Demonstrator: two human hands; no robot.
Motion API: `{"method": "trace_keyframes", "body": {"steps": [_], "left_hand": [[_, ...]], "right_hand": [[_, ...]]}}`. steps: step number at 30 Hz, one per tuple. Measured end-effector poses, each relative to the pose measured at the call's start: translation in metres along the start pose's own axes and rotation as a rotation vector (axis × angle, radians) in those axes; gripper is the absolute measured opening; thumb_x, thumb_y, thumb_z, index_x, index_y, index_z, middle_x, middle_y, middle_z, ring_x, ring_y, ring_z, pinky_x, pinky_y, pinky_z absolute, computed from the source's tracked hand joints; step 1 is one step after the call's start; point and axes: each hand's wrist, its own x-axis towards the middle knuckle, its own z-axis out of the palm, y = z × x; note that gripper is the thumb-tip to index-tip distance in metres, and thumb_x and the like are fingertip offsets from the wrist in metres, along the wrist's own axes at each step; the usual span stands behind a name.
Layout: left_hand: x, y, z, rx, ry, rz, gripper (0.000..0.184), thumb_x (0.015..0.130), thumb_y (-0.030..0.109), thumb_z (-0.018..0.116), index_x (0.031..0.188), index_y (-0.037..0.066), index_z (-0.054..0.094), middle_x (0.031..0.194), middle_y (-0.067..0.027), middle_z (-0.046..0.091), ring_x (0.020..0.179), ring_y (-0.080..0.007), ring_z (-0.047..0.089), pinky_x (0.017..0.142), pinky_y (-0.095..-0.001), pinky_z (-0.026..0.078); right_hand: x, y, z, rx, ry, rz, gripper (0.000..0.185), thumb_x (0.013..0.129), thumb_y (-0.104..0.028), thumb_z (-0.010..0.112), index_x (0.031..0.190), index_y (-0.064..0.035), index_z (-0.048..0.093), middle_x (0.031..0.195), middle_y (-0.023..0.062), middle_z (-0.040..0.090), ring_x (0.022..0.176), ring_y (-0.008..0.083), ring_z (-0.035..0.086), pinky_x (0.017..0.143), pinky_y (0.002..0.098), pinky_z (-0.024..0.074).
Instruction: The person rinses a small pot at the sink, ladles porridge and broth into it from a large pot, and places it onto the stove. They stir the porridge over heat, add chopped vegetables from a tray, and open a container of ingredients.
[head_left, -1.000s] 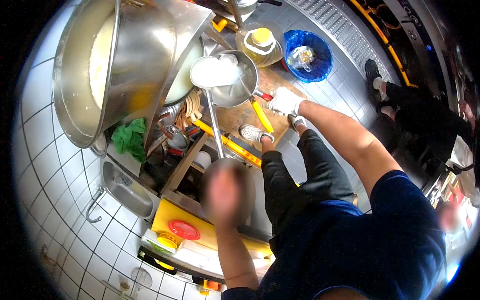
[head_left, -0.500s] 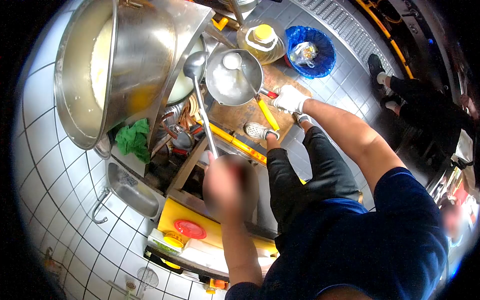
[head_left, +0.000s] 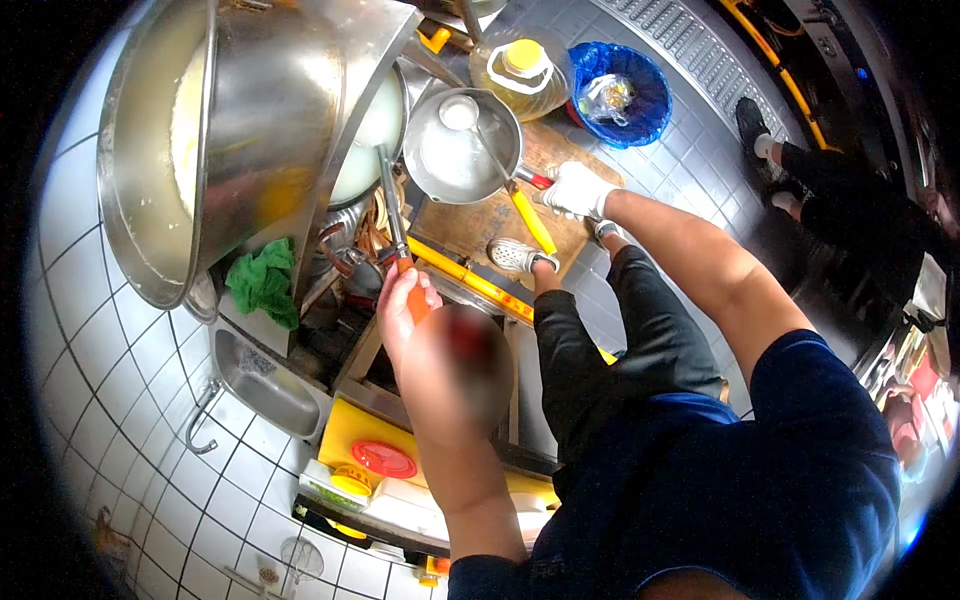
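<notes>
Ladle [head_left: 391, 200], smooth metal, reaches into the round pot [head_left: 404, 108] of pale liquid, your partly blurred left hand [head_left: 414, 345] gripping its orange handle [head_left: 412, 292]. Your white-gloved right hand [head_left: 578, 191] is closed round the red handle [head_left: 535, 178] of a round metal pan [head_left: 440, 165], its rim near the pot's, above a scuffed wooden board [head_left: 475, 228].

1. Two hands [head_left: 405, 312] [head_left: 577, 191] are gripping handles, one each
2. Two ladles [head_left: 391, 205] [head_left: 459, 112] are showing
3. One pan [head_left: 450, 170] is sitting among them
4. Two large vessels [head_left: 275, 110] [head_left: 403, 105] are holding pale contents
5. One capped jug [head_left: 515, 85] is standing nearby
6. One lined bin [head_left: 655, 95] is holding rubbish
7. Two white clogs [head_left: 512, 255] [head_left: 604, 230] are showing
8. One other person [head_left: 850, 195] is standing apart
9. One green cloth [head_left: 262, 282] is lying crumpled
10. One sink [head_left: 265, 380] is showing, and one faucet [head_left: 201, 420] is curving beside it
</notes>
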Motion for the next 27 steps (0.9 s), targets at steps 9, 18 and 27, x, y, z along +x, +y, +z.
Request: {"method": "trace_keyframes", "body": {"steps": [9, 18, 27], "left_hand": [[0.007, -0.014, -0.044, -0.279, -0.425, -0.073, 0.038, 0.1, 0.01, 0.052, 0.136, -0.002, 0.053, 0.087, -0.0099, 0.06, 0.061, -0.0134, 0.055, 0.05, -0.0257, 0.049], [-0.024, -0.014, -0.058, -0.157, -0.409, -0.026, 0.046, 0.099, 0.011, 0.053, 0.144, 0.0, 0.048, 0.085, -0.0099, 0.059, 0.059, -0.015, 0.054, 0.049, -0.0263, 0.048], [-0.082, -0.028, -0.048, 0.099, -0.266, -0.018, 0.05, 0.092, 0.01, 0.058, 0.139, -0.004, 0.049, 0.079, -0.0078, 0.057, 0.055, -0.012, 0.053, 0.047, -0.0224, 0.044]], "right_hand": [[0.0, -0.008, -0.006, -0.039, -0.01, 0.03, 0.024, 0.087, -0.024, 0.072, 0.091, -0.0007, 0.07, 0.063, 0.0061, 0.064, 0.046, 0.0159, 0.057, 0.04, 0.0322, 0.0466], [0.002, -0.007, -0.007, -0.051, -0.011, -0.007, 0.024, 0.087, -0.025, 0.069, 0.091, -0.0015, 0.07, 0.063, 0.0061, 0.064, 0.046, 0.0164, 0.058, 0.04, 0.0325, 0.047], [0.001, -0.006, -0.006, -0.046, -0.003, -0.025, 0.019, 0.086, -0.021, 0.067, 0.085, -0.0022, 0.069, 0.061, 0.0072, 0.064, 0.045, 0.0175, 0.058, 0.041, 0.0331, 0.0472]]}}
